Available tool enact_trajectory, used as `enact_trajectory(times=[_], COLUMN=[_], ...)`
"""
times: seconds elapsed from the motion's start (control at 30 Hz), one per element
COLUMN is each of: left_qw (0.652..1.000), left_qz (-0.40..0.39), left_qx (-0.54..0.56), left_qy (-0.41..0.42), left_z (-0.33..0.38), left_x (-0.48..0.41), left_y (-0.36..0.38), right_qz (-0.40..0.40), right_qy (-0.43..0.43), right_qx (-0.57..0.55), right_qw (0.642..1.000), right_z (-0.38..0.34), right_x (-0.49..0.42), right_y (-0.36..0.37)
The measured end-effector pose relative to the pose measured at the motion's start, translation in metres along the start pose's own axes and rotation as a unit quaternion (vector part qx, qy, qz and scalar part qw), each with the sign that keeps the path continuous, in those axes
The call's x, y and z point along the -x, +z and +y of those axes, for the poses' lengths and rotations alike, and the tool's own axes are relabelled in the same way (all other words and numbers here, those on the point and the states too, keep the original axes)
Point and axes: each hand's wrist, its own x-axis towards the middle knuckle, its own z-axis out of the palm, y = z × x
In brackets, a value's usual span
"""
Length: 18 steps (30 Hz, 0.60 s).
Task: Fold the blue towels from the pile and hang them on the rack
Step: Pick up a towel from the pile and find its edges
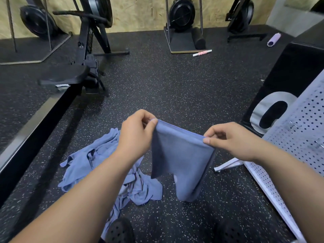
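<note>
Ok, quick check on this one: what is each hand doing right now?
Left hand: pinches one top corner of the folded blue towel.
Right hand: pinches the other top corner of the same towel, which hangs between them.

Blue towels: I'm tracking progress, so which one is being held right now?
The folded towel pinched at its top corners by the left hand and right hand; the rest lie crumpled in the pile on the floor.
</note>
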Motion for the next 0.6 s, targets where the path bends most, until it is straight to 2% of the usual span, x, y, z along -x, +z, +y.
enact_trajectory(times=[0.07,0.17,0.23,0.33,0.43,0.5,0.6], left_qw=[0.998,0.991,0.989,0.996,0.989,0.983,0.982], left_qz=[0.044,0.105,0.104,0.001,-0.135,-0.165,-0.174], left_qx=[0.009,0.018,0.016,0.047,0.059,0.041,0.029], left_qy=[-0.037,-0.086,-0.101,-0.070,0.024,0.062,0.060], left_z=[-0.010,-0.021,-0.022,-0.012,0.009,0.021,0.025], left_x=[-0.006,-0.013,-0.011,0.006,0.028,0.037,0.037], left_y=[-0.011,-0.024,-0.025,-0.009,0.013,0.022,0.026], right_qz=[0.007,0.074,0.122,0.149,0.121,0.091,0.085], right_qy=[0.007,0.019,0.023,-0.018,-0.067,-0.092,-0.096], right_qx=[0.043,0.121,0.136,0.142,0.144,0.141,0.140], right_qw=[0.999,0.990,0.983,0.978,0.980,0.982,0.982], right_z=[0.002,0.006,0.007,-0.003,-0.026,-0.036,-0.041], right_x=[0.001,0.002,0.002,-0.002,-0.003,-0.003,-0.002], right_y=[-0.007,-0.020,-0.023,-0.008,0.020,0.035,0.042])
